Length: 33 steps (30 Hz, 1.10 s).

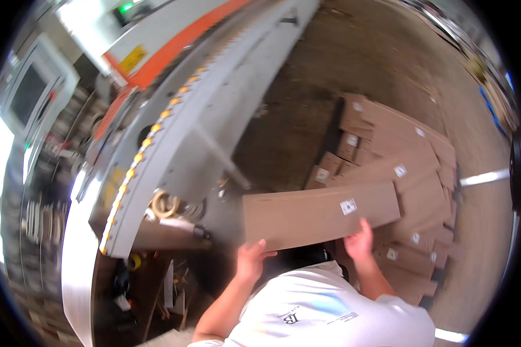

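A long flat brown board [295, 217] with a small white label near its right end is held level in front of my body. My left hand [252, 258] grips its near left corner, thumb on top. At the near edge toward the right end, my right hand [360, 238] holds it with the thumb over the face. The fingers of both hands are partly hidden beneath the board. To the right lies a spread stack of similar brown boards [413, 150] of several sizes, many with white labels; the held board's right end overlaps them in view.
A long grey machine bed [214, 121] with a row of yellow rollers runs away on the left. A roll of tape [165, 204] sits at its near end. Beneath are a cluttered shelf [156, 289] and tools. A control panel [37, 87] stands far left.
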Available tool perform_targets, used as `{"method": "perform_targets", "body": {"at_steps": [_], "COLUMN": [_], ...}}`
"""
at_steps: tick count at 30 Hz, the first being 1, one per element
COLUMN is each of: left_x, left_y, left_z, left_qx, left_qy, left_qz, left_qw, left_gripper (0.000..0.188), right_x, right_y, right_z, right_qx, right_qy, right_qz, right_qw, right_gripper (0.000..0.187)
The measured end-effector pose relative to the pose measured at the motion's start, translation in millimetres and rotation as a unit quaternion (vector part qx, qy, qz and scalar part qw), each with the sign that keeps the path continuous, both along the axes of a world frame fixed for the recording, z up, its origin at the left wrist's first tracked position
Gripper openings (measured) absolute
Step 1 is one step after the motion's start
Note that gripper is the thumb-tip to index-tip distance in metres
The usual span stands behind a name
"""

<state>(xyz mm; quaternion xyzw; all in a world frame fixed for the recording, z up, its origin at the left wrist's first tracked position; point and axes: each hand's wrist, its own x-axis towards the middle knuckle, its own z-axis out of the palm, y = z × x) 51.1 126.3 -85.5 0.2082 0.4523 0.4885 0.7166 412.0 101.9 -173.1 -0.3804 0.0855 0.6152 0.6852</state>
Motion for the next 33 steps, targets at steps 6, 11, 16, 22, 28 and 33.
{"method": "perform_targets", "body": {"at_steps": [6, 11, 16, 22, 28, 33], "left_x": [-103, -152, -213, -245, -261, -339], "left_y": [-23, -20, -20, -35, -46, -21], "left_z": [28, 103, 136, 162, 194, 236], "left_qx": [0.148, 0.228, 0.273, 0.219, 0.285, 0.239], "left_qy": [0.021, 0.008, -0.022, 0.122, 0.596, 0.879], "left_qz": [0.139, 0.286, 0.358, 0.341, 0.273, 0.099], "left_qw": [0.979, 0.931, 0.893, 0.906, 0.699, 0.401], "left_gripper": [0.040, 0.042, 0.041, 0.034, 0.017, 0.040], "right_x": [56, -5, -96, -224, -322, -344], "right_y": [2, 48, 110, 151, 199, 221], "right_z": [38, 89, 139, 203, 249, 221], "right_qx": [0.106, 0.186, 0.226, 0.251, 0.326, 0.343], "right_qy": [-0.120, -0.089, -0.046, -0.028, -0.075, -0.280], "right_qz": [0.004, 0.070, 0.123, 0.272, 0.468, 0.605], "right_qw": [0.987, 0.976, 0.965, 0.929, 0.818, 0.662], "right_gripper": [0.050, 0.051, 0.046, 0.045, 0.052, 0.064]}}
